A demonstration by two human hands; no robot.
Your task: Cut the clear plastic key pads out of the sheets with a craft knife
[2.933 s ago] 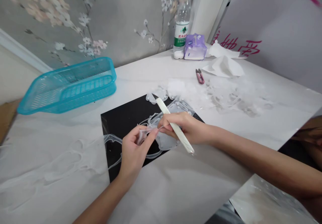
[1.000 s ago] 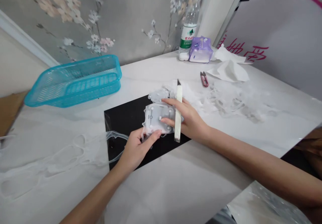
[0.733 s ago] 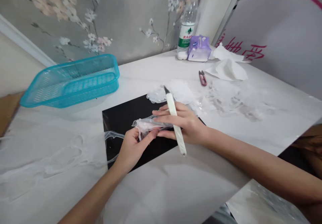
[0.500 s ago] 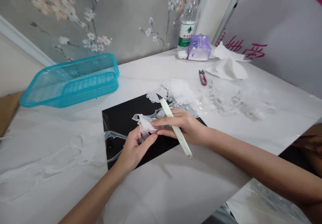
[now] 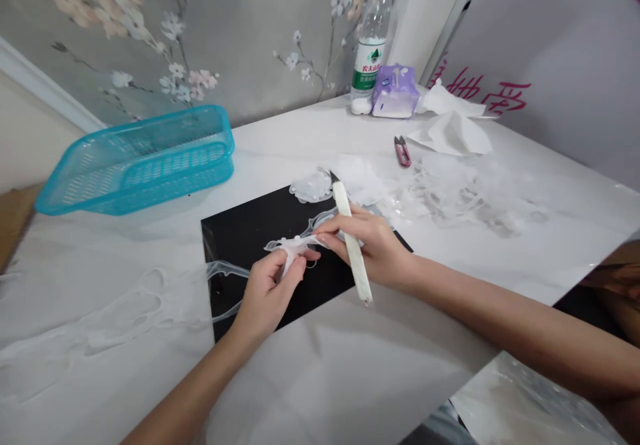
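In the head view, the left hand [image 5: 270, 292] grips a soft translucent piece [image 5: 295, 245], folded between thumb and fingers just above the black mat [image 5: 245, 228]. The right hand [image 5: 383, 248] pinches the edge of that piece between thumb and forefinger, with a white-handled knife [image 5: 353, 252] lodged across the same hand, dark blade pointing away. Judging by the layout, the work looks partway through: loose rounded pieces [image 5: 311, 188] lie at the mat's far edge and a heap of clear scraps [image 5: 465, 195] spreads on the table [image 5: 300, 378], while the held piece seems unfinished and a clear frame-like sheet [image 5: 229, 269] runs off the mat's left side; how much remains cannot be told. Against half a second ago, the right fingers have drawn back from over the piece to its edge, and the blade tip has swung rightward
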